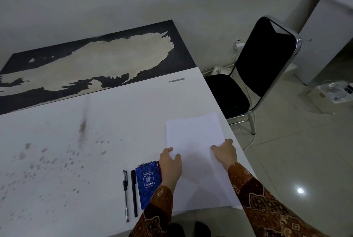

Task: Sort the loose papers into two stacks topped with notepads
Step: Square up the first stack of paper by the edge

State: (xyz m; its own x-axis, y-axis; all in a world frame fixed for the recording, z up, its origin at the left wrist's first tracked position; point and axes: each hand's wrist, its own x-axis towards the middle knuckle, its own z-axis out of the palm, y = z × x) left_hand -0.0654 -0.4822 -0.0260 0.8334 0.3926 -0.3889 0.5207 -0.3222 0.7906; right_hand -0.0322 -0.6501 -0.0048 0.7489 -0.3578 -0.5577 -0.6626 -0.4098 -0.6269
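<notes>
White loose papers (194, 141) lie at the right end of the white table (95, 122), overlapping so that they reach from mid-table to the near edge. My left hand (170, 166) grips the papers' left edge, thumb on top. My right hand (224, 152) rests on their right side, fingers curled at the edge. A blue spiral notepad (148, 181) lies just left of my left hand, with a red edge of another notepad (160, 169) showing beneath it.
Two black pens (125, 194) lie side by side left of the notepad. A black chair (254, 68) with a chrome frame stands off the table's right end. A dark, peeling tabletop (95, 60) adjoins the far side. The table surface is stained at the left.
</notes>
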